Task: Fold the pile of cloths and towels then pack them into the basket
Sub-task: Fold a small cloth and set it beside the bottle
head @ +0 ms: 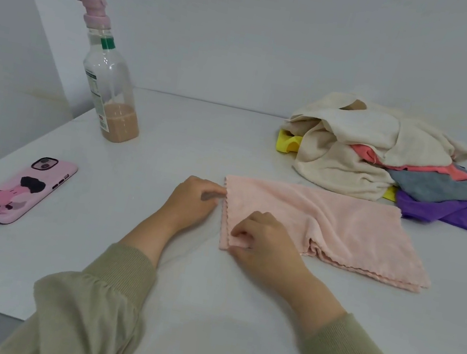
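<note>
Towel point(329, 225) is pinched along its nine-o'clock edge by our left hand point(194, 199) and right hand point(264, 241), pile point(365, 150) just beside its one-o'clock corner.

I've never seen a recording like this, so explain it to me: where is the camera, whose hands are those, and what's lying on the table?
There is no machine here. A single camera is worn on a person's head and looks forward and down, so you see their own arms in green sleeves. The left hand and right hand both grip the left edge of a pink towel, which seems folded double and lies on the white table. Behind it sits an unfolded pile of cream, coral, grey, purple and yellow cloths. To the left are a clear bottle with a pink pump top and some brownish liquid inside, and a phone in a pink case, lying screen down. No basket is in view.
</note>
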### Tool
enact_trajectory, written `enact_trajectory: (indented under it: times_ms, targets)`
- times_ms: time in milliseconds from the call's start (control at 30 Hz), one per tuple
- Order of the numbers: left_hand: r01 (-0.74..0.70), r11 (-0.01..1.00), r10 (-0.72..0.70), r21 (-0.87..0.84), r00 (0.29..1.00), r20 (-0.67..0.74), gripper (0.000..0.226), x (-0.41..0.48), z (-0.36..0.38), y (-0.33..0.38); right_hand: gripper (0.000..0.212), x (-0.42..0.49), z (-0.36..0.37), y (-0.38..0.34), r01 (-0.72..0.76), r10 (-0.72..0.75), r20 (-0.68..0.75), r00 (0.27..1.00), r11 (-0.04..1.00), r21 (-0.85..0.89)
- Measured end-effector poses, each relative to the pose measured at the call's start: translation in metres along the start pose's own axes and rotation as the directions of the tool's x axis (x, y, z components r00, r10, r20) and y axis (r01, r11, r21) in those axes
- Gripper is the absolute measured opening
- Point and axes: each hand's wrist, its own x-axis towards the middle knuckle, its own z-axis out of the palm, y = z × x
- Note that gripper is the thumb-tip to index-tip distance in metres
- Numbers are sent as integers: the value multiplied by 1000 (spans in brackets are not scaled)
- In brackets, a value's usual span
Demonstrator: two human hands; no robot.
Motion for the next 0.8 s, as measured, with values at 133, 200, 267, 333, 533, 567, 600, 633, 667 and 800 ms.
enact_trajectory:
  times_ms: [133,200,267,333,533,567,600,633,667,800]
  targets:
    - [17,1000,-17,-4,999,51,32,3,0,-8,9,4,-1,-4,-141,141,11,990,987,81]
    - [-12,1000,13,-7,999,52,32,2,1,-9,12,7,-4,-5,-237,238,7,971,963,126]
    - [-45,999,44,8,997,59,33,3,2,-12,16,11,-7,-7,-311,332,-61,941,923,225]
    - [-62,998,60,23,995,76,35,3,2,-15,15,15,-9,-14,-327,398,-173,901,884,333]
    - [-127,992,127,-12,987,99,37,-1,-5,-9,12,10,9,-23,-196,281,-292,914,937,288]
    - [-115,993,116,-15,988,98,37,0,-5,-11,13,8,11,-20,-195,253,-258,932,954,230]
    - [-96,995,97,-19,990,98,37,1,-5,-13,15,6,12,-18,-196,229,-207,951,966,168]
    - [-70,997,72,-22,993,97,36,3,-4,-14,18,5,12,-16,-193,209,-153,966,974,115]
    - [-47,999,49,-25,995,91,35,4,-3,-15,19,4,12,-14,-180,188,-114,976,981,77]
    - [1,999,-1,-45,1000,-2,33,7,1,-12,16,0,10,-12,-115,118,-60,991,992,61]
